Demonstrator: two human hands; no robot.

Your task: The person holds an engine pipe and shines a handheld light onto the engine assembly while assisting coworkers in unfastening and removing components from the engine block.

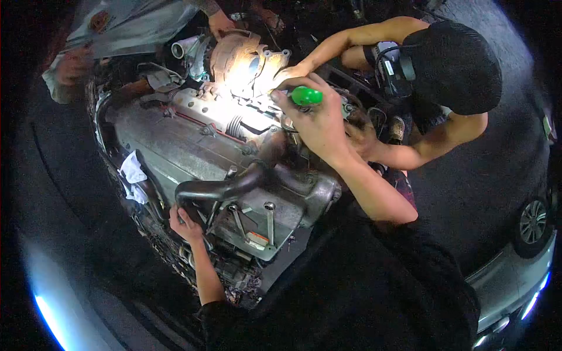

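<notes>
Engine assembly, viewed from above: broad, dull-grey metal cover (158, 140) at centre and toward 9 o'clock, its surface smooth but smudged, its edges rounded. Right hand (316, 117), toward 12 to 1 o'clock, was closed around a bright green item (307, 96) with a smooth, rounded end; the rest of the item was hidden by the fingers. Left hand (187, 225), at 8 o'clock, was partly open, fingers loosely bent just beside the elbow of a dark, glossy, curved metal pipe (225, 188); whether it gripped anything could not be told. Two slender metal wrenches (238, 222) (270, 222) with ring ends lay on the grey metal between 6 and 8 o'clock, near a small orange-and-pale piece (257, 238). Crumpled white cloth or paper (133, 168) was at 9 o'clock, beside the cover. Rusty brown, rounded housing (231, 55) stood at 11 o'clock, its lower part washed out by strong light; another person's hand (220, 24) was at its top. Co-worker (456, 70) in a dark, textured cap was at 2 o'clock, one hand (287, 76) near the lit area. Spoked wheel (533, 221) of a silvery car (512, 278) showed past 3 o'clock.
</notes>
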